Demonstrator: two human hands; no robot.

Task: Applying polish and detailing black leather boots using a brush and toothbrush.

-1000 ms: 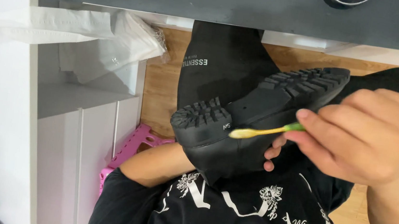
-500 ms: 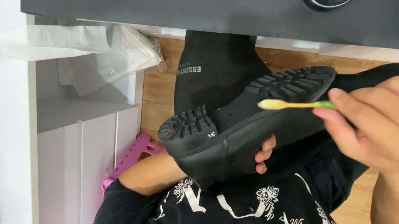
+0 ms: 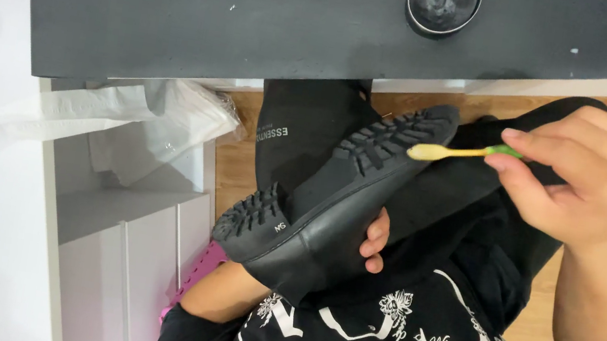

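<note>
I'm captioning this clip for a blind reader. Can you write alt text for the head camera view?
A right hand holds a yellow and green toothbrush to the lugged sole of a black boot, which the left hand grips from underneath over the person's lap. Above is a dark tabletop with a round tin.

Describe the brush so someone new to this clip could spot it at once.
Start at the dark tabletop across the top of the view; just below its edge a black boot is held sole up. The brush is pinched in the right hand, its head at the toe end of the sole. It is the only thin yellow-and-green thing among black ones.
</note>
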